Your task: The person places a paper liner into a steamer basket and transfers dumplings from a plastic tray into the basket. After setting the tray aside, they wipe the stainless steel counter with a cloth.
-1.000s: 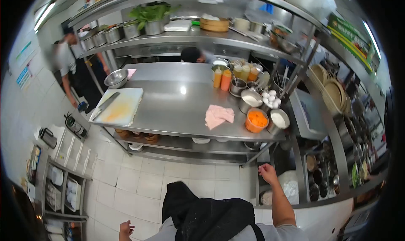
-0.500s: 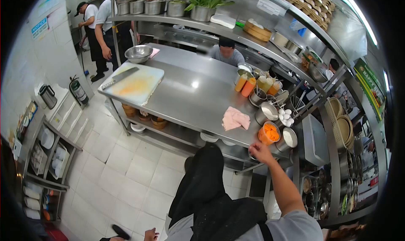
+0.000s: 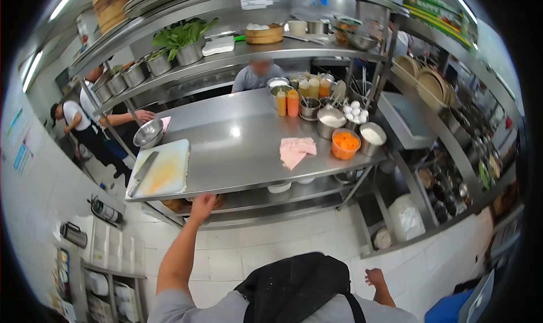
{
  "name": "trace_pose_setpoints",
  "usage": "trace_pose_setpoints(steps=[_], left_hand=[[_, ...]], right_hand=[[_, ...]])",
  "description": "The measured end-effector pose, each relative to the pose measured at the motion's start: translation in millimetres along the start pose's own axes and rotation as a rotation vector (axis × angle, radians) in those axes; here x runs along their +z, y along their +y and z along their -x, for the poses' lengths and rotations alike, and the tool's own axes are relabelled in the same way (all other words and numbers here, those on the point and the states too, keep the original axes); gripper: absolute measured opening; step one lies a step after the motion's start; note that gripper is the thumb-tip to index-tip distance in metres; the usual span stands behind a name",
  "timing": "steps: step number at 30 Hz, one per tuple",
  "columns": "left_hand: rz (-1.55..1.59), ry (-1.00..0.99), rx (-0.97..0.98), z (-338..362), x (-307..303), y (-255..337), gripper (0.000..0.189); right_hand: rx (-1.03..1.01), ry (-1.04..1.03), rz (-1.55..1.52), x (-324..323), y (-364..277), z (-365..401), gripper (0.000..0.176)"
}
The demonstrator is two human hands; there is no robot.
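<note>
My left hand (image 3: 202, 207) is just in front of the table's near edge, a little right of the white cutting board (image 3: 172, 167). Its fingers are loosely bent, with nothing visible in them. On the board lies a large knife (image 3: 145, 171), and orange stains mark the surface. My right hand (image 3: 375, 277) hangs low over the floor, away from the table, fingers apart and holding nothing. A folded pink cloth (image 3: 296, 150) rests on the steel table (image 3: 232, 156). Beside it stands a clear tub of orange carrot pieces (image 3: 345, 144).
A metal bowl (image 3: 149, 133) sits behind the board, near a co-worker's hand (image 3: 145, 115). Squeeze bottles (image 3: 292, 103), eggs (image 3: 355, 113) and a container of white powder (image 3: 372, 135) crowd the right end. Another person (image 3: 257, 77) is behind the table. Shelving (image 3: 418, 204) stands at right.
My view has turned and shifted. My right hand has left the table edge by the carrot tub and dropped low. My left hand has risen toward the cutting board. A co-worker's hand now reaches near the bowl.
</note>
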State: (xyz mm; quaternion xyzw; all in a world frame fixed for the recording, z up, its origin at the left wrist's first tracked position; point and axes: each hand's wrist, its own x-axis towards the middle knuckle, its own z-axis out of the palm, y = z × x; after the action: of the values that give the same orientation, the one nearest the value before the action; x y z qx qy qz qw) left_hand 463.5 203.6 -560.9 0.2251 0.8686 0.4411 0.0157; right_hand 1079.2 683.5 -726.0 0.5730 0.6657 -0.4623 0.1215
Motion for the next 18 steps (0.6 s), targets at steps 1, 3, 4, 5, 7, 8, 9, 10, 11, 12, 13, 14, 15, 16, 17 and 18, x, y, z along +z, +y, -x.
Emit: trace_pose_setpoints(steps=[1,3,4,5,7,8,9,10,11,12,13,14,15,16,17,18], left_hand=[[-0.155,-0.06,0.105,-36.3,-6.1,32.7,0.033],[-0.116,-0.098,0.357,-85.4,4.4,118.5,0.033],[-0.094,-0.111,0.507,-97.0,15.8,171.2,0.031],[-0.09,-0.195,0.594,-118.4,45.4,200.4,0.03],[-0.035,-0.255,0.716,-112.2,115.0,281.9,0.032],[0.078,-0.329,0.789,-97.3,155.0,316.4,0.027],[0.072,-0.4,0.838,-64.0,173.3,358.4,0.027],[0.131,-0.47,0.902,-33.5,192.4,382.1,0.026],[0.182,-0.544,0.912,-3.9,214.6,393.2,0.025],[0.236,-0.597,0.926,19.5,220.3,403.3,0.024],[0.244,-0.659,0.883,35.7,216.8,404.1,0.024],[0.246,-0.724,0.83,48.4,208.3,402.7,0.023],[0.245,-0.675,0.883,46.6,204.8,389.2,0.023],[0.236,-0.644,0.841,38.1,195.9,371.9,0.025],[0.222,-0.613,0.802,24.9,183.0,350.1,0.026],[0.263,-0.541,0.778,9.9,170.4,322.3,0.026]], right_hand=[[0.162,0.003,-0.057,18.5,27.9,28.9,0.041],[0.4,-0.186,-0.024,50.4,97.4,49.5,0.045],[0.414,-0.185,-0.041,61.7,106.6,69.5,0.045],[0.422,-0.181,-0.084,67.6,112.9,96.4,0.048],[0.417,-0.112,-0.228,80.2,120.2,153.5,0.051],[0.437,-0.104,-0.256,86.2,126.8,165.6,0.051],[0.429,-0.086,-0.337,95.7,137.0,180.3,0.051],[0.432,-0.069,-0.404,104.6,159.8,198.6,0.051],[0.476,-0.099,-0.361,107.8,165.6,209.8,0.052],[0.481,-0.083,-0.359,103.5,168.7,212.6,0.052],[0.521,-0.115,-0.262,100.2,170.1,214.7,0.051],[0.564,-0.157,-0.162,99.4,172.2,218.5,0.051],[0.569,-0.161,-0.142,94.3,174.7,216.0,0.051],[0.532,-0.117,-0.17,86.6,170.5,203.3,0.051],[0.49,-0.077,-0.203,83.0,164.4,186.1,0.051],[0.454,-0.039,-0.232,79.0,161.0,176.0,0.05]])
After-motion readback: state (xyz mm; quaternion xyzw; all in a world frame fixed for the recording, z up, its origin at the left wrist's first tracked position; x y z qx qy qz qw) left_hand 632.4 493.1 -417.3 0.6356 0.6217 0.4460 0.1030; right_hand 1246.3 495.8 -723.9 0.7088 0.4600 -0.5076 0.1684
